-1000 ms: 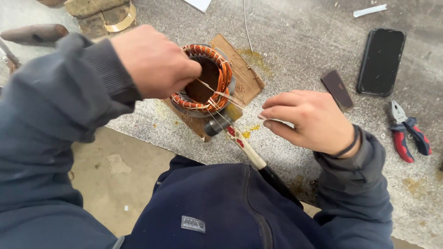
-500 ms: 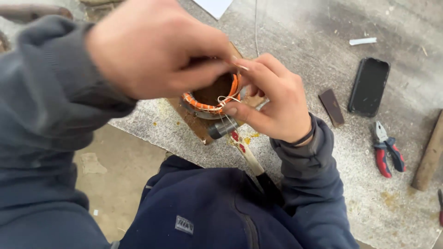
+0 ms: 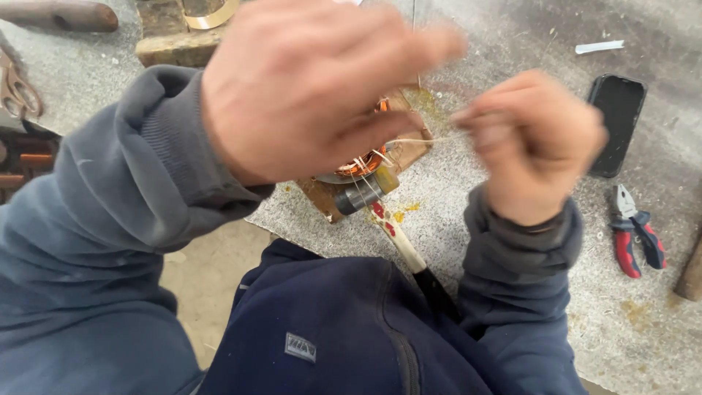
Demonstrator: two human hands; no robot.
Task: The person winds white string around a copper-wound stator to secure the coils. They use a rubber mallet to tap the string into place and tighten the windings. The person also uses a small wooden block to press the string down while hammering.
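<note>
Left hand (image 3: 307, 95) is raised close to the camera, blurred, fingers curled with thumb and forefinger pinched on a thin pale thread (image 3: 420, 140). Right hand (image 3: 537, 150) is closed into a loose fist on the other end of the same thread, which runs near-horizontal and looks taut between the two; likely held that way to keep tension for lacing the winding. Below and behind the left hand sits a copper coil (image 3: 360, 162), mostly hidden by that hand: only an arc of orange-copper wire with pale thread crossing it shows. It rests on a brown wooden block (image 3: 406, 150) on the grey bench (image 3: 512, 278), probably to lift it off the surface and steady it. Just beside the coil's near edge lies a tool with a dark cylindrical head (image 3: 360, 194) and a pale handle (image 3: 402, 245) marked with red, pointing toward the person's body. Farther right on the bench: a black phone (image 3: 616, 124) lying flat, then red-handled pliers (image 3: 635, 232), well apart from the coil. Top left: a wooden handle (image 3: 55, 14) and a wood block with a brass ring (image 3: 208, 16). Cannot tell how far the lacing goes round the coil.
</note>
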